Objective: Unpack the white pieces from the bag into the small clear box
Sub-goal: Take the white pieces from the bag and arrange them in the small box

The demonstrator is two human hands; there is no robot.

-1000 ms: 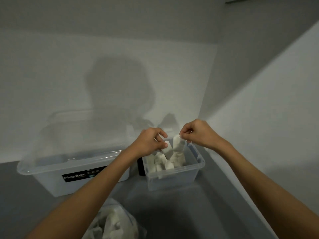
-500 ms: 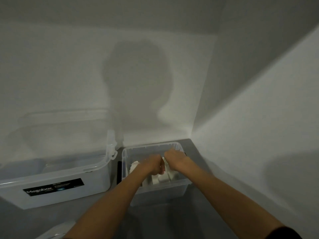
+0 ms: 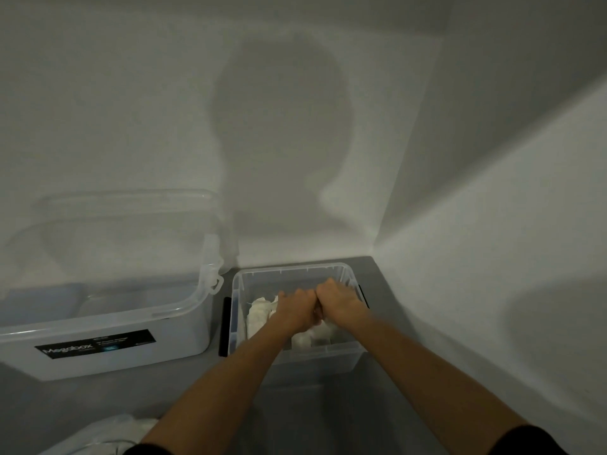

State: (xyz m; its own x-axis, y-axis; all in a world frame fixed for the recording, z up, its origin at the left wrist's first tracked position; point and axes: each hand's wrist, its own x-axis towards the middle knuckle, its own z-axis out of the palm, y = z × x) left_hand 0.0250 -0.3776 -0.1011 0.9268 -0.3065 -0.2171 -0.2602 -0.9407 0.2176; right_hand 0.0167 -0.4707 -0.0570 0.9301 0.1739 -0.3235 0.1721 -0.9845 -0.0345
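Right now both hands are working down inside the small clear box point(image 3: 289, 268), the left hand point(image 3: 295, 305) and the right hand point(image 3: 340, 302) pressing knuckle to knuckle near the middle of it, with their backs turned up toward the camera. Their fingers are curling downward and under, hidden by the hands themselves, so it is not possible to say whether they are pinching a piece between them or only tucking one into place. White pieces point(image 3: 259, 311) are lying in the box: a pale lump is showing at its left side beside the left hand, and more are showing under the wrists against its near wall. The bag point(image 3: 108, 435) is sitting well short of the box, toward the person and off to its left, with crumpled white material showing through it, so the unpacking is probably only partly done. A large clear box point(image 3: 184, 336) is standing just left of the small one, not touching it. The step in hand appears to be settling a piece among the others. Doing it well is asking for low hands, a release only once the piece is resting on its neighbours, and a straight lift out so nothing is dragging over the rim. The box is looking light, so a sideways shove could be sliding it.
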